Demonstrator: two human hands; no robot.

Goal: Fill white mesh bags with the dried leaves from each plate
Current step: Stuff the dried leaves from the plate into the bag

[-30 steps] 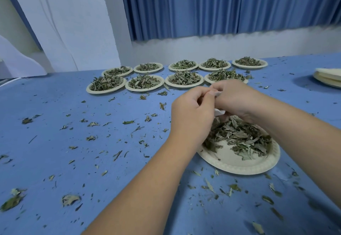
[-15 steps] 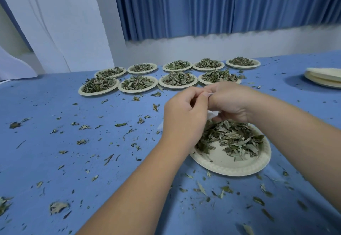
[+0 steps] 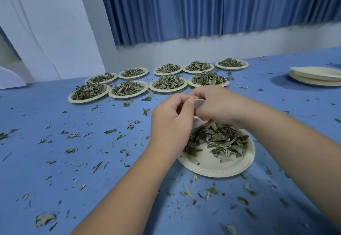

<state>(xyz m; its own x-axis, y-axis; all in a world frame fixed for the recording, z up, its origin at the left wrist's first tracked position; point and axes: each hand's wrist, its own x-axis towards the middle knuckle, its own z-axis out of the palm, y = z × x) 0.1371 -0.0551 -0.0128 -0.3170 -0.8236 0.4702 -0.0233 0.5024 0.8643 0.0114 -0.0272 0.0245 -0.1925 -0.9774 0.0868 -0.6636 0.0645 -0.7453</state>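
Pinching white mesh bag (image 3: 199,103): left hand (image 3: 170,122), right hand (image 3: 217,105).

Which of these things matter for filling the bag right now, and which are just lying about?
In the job:
- white mesh bag, pinched by left hand and right hand
- near plate and its dried leaves
- nine full plates waiting behind

Lying about:
- scattered leaf bits on the blue table
- stack of empty plates, far right
- blue curtain

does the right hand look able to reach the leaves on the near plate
Likely yes: the dried leaves lie uncovered on the near plate just below the right hand. But it and the left hand both pinch the white mesh bag, so it's occupied.
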